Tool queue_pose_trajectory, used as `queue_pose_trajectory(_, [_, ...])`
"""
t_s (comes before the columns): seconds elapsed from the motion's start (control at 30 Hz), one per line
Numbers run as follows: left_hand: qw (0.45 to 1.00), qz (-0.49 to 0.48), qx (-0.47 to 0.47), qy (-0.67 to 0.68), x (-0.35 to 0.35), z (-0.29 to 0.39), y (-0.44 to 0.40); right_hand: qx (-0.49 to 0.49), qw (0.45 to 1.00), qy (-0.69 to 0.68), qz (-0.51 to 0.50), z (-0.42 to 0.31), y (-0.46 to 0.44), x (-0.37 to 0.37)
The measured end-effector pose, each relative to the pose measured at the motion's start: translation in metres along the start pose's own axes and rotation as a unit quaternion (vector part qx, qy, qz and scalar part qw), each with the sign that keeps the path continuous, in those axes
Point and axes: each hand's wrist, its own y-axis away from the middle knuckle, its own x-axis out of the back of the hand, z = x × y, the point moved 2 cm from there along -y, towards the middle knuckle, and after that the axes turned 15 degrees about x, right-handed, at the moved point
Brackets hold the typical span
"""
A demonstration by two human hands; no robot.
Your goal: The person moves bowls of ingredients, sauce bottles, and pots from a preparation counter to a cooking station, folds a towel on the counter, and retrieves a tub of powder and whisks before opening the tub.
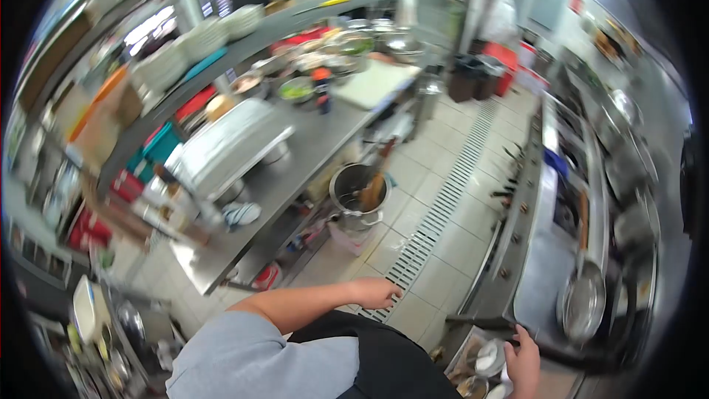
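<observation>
In the head view my left hand (378, 293) hangs in front of my dark apron, over the floor drain grating (443, 207). Its fingers are curled and blurred, and nothing can be made out in them. My right hand (523, 358) is at the lower right, with its fingers apart and nothing in them. Just left of it are containers, one with a white item (488, 357) inside. A round metal strainer (584, 303) lies on the stove counter up and to the right of this hand.
A steel worktable (310, 129) on the left carries a white cutting board (377, 83), bowls and a covered tray (229, 144). A metal pot (360, 189) stands beside it. The stove (546, 240) runs along the right. Red and dark bins (502, 66) are farther back.
</observation>
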Motion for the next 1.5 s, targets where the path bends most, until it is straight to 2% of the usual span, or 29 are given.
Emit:
queue_pose_trajectory(0.07, [0.996,0.030,0.051,0.062,0.009,-0.037,0.034,0.095,0.995,0.013,-0.041,-0.048,-0.052,-0.016])
queue_pose_trajectory(0.1, [0.992,0.045,0.071,0.089,0.012,-0.057,0.049,0.151,0.984,0.063,-0.067,-0.075,-0.076,-0.027])
queue_pose_trajectory(0.2, [0.975,0.106,0.110,0.163,0.008,-0.118,0.097,0.266,0.951,0.055,-0.148,-0.157,-0.137,-0.078])
queue_pose_trajectory(0.23, [0.965,0.135,0.114,0.193,0.013,-0.133,0.118,0.287,0.942,0.061,-0.162,-0.191,-0.152,-0.093])
queue_pose_trajectory(0.3, [0.947,0.212,0.123,0.209,0.023,-0.159,0.163,0.309,0.915,0.037,-0.255,-0.261,-0.168,-0.127])
queue_pose_trajectory(0.33, [0.935,0.249,0.127,0.217,0.030,-0.171,0.187,0.324,0.908,0.042,-0.262,-0.290,-0.176,-0.144])
queue_pose_trajectory(0.43, [0.838,0.431,0.203,0.268,0.052,-0.206,0.259,0.400,0.862,0.021,-0.311,-0.362,-0.186,-0.198])
queue_pose_trajectory(0.57, [0.593,0.662,0.288,0.356,0.069,-0.268,0.363,0.467,0.789,0.012,-0.399,-0.450,-0.184,-0.258])
queue_pose_trajectory(0.6, [0.549,0.688,0.291,0.375,0.071,-0.292,0.387,0.477,0.763,0.014,-0.436,-0.467,-0.183,-0.272])
queue_pose_trajectory(0.63, [0.503,0.713,0.292,0.392,0.073,-0.316,0.410,0.527,0.726,0.039,-0.439,-0.482,-0.183,-0.291])
queue_pose_trajectory(0.67, [0.486,0.718,0.295,0.401,0.075,-0.335,0.419,0.531,0.722,0.041,-0.442,-0.496,-0.185,-0.305])
queue_pose_trajectory(0.7, [0.468,0.724,0.298,0.410,0.078,-0.354,0.429,0.554,0.687,0.053,-0.467,-0.521,-0.182,-0.317])
queue_pose_trajectory(0.73, [0.472,0.717,0.320,0.401,0.079,-0.374,0.429,0.575,0.652,0.064,-0.490,-0.544,-0.180,-0.329])
queue_pose_trajectory(0.77, [0.478,0.708,0.341,0.392,0.078,-0.391,0.427,0.575,0.651,0.066,-0.492,-0.563,-0.178,-0.343])
queue_pose_trajectory(0.87, [0.498,0.714,0.363,0.334,0.087,-0.422,0.418,0.649,0.628,-0.039,-0.427,-0.626,-0.168,-0.374])
queue_pose_trajectory(0.93, [0.506,0.707,0.381,0.314,0.094,-0.433,0.417,0.622,0.659,-0.090,-0.414,-0.664,-0.163,-0.392])
queue_pose_trajectory(0.97, [0.514,0.696,0.354,0.354,0.098,-0.437,0.416,0.612,0.668,-0.105,-0.410,-0.681,-0.162,-0.402])
queue_pose_trajectory(1.03, [0.531,0.665,0.285,0.441,0.105,-0.438,0.419,0.513,0.717,-0.227,-0.413,-0.703,-0.173,-0.432])
queue_pose_trajectory(1.07, [0.527,0.665,0.288,0.445,0.106,-0.437,0.423,0.513,0.716,-0.225,-0.418,-0.711,-0.177,-0.445])
queue_pose_trajectory(1.1, [0.551,0.641,0.288,0.449,0.105,-0.435,0.425,0.505,0.710,-0.244,-0.425,-0.719,-0.180,-0.455])
queue_pose_trajectory(1.17, [0.584,0.625,0.285,0.433,0.096,-0.440,0.423,0.490,0.703,-0.265,-0.442,-0.720,-0.177,-0.470])
queue_pose_trajectory(1.23, [0.578,0.617,0.297,0.444,0.089,-0.449,0.419,0.592,0.636,-0.251,-0.427,-0.719,-0.165,-0.472])
queue_pose_trajectory(1.27, [0.577,0.612,0.301,0.450,0.086,-0.452,0.418,0.587,0.636,-0.254,-0.432,-0.715,-0.160,-0.483])
queue_pose_trajectory(1.33, [0.583,0.626,0.299,0.422,0.080,-0.464,0.411,0.572,0.663,-0.298,-0.380,-0.710,-0.144,-0.505])
queue_pose_trajectory(1.4, [0.539,0.621,0.345,0.453,0.077,-0.464,0.404,0.574,0.692,-0.278,-0.339,-0.707,-0.131,-0.510])
queue_pose_trajectory(1.43, [0.545,0.613,0.370,0.436,0.085,-0.451,0.410,0.577,0.717,-0.253,-0.297,-0.702,-0.130,-0.509])
queue_pose_trajectory(1.47, [0.534,0.621,0.417,0.394,0.080,-0.449,0.407,0.557,0.741,-0.253,-0.278,-0.694,-0.133,-0.503])
queue_pose_trajectory(1.5, [0.551,0.652,0.411,0.320,0.071,-0.445,0.403,0.541,0.733,-0.265,-0.314,-0.685,-0.136,-0.495])
